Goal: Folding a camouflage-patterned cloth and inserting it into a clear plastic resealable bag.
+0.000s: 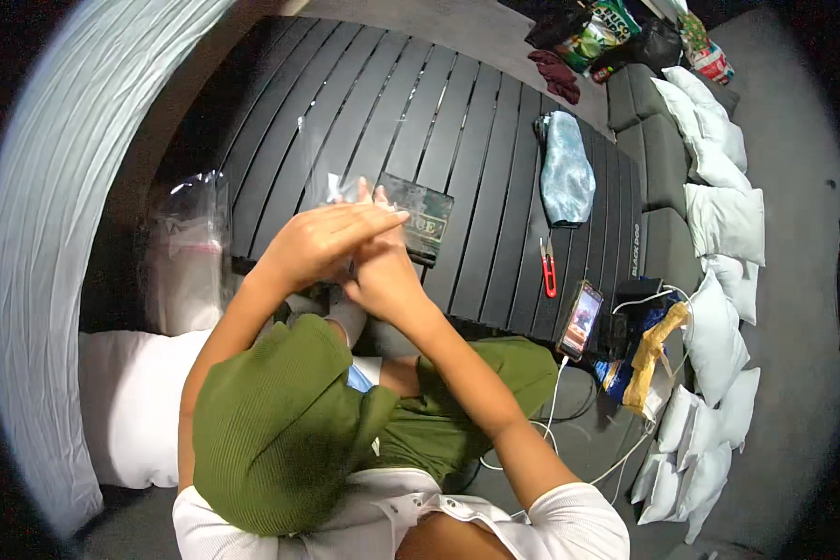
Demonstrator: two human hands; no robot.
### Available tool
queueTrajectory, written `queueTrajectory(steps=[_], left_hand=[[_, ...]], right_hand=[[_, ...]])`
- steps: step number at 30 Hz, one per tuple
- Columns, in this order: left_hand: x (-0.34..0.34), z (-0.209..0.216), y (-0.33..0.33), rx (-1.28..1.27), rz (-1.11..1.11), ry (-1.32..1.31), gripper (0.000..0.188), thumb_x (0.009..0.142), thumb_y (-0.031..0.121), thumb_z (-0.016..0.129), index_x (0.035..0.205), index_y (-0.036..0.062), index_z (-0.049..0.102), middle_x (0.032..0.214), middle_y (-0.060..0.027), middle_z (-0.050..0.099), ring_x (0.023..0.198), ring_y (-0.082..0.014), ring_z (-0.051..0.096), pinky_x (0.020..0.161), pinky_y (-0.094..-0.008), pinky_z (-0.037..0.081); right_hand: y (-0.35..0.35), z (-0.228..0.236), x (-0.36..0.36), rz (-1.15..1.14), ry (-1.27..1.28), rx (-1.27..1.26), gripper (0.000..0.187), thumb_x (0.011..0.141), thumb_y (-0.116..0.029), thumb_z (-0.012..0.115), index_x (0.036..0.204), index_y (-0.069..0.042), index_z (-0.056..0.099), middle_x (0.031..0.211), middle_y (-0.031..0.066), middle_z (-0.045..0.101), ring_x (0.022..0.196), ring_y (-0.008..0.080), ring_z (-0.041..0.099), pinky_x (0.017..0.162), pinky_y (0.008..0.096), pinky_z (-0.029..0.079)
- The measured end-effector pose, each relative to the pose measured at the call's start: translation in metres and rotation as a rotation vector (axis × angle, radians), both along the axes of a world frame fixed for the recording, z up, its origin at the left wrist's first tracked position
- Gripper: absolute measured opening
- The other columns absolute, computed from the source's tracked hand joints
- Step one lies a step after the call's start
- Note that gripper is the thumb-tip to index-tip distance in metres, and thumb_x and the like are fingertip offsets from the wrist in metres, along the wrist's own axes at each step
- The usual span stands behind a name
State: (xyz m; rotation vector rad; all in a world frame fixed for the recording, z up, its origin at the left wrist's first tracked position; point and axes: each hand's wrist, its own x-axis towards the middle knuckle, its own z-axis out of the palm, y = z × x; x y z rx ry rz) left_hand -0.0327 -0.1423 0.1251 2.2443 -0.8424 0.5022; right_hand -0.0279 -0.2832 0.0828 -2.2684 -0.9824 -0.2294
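Observation:
My left hand (325, 235) lies across my right hand (385, 273) at the near edge of the black slatted table. The left fingers are stretched out flat and point right. Fingertips poke up past the left hand, looking like those of the right hand; its palm is mostly hidden. Just beyond the hands is a clear plastic bag (319, 154), faint against the slats; I cannot tell whether the fingers touch it. Close to the right of the fingers lies a flat dark packet (427, 201) with pale print.
On the slatted table (476, 103) lie a shiny light-blue cloth bundle (567, 173) and red-handled thread snips (549, 271). A phone (582, 320) leans at its right edge, its white cable trailing down. White pillows (723, 224) line the grey seat; clear bags (187, 266) stand left.

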Motion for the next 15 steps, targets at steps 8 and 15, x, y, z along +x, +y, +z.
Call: queueTrajectory(steps=[8, 15], left_hand=[[-0.006, -0.049, 0.024, 0.055, 0.104, -0.063, 0.016, 0.065, 0.004, 0.059, 0.081, 0.0052, 0.061, 0.115, -0.0143, 0.056, 0.099, -0.0288, 0.058, 0.080, -0.0331, 0.049], [-0.006, -0.056, 0.024, -0.031, 0.119, -0.058, 0.006, 0.067, 0.006, 0.058, 0.065, 0.0097, 0.063, 0.116, -0.0126, 0.056, 0.097, -0.0242, 0.060, 0.070, -0.0269, 0.051]], right_hand=[[0.016, -0.035, 0.003, -0.117, 0.028, -0.227, 0.064, 0.069, -0.022, 0.065, 0.125, -0.001, 0.042, 0.138, 0.0207, 0.028, 0.129, 0.0418, 0.018, 0.105, 0.0529, 0.013], [0.032, -0.075, 0.006, -0.118, 0.092, -0.155, 0.065, 0.068, -0.017, 0.063, 0.126, 0.001, 0.038, 0.131, 0.0266, 0.033, 0.121, 0.0469, 0.029, 0.103, 0.0513, 0.021]])
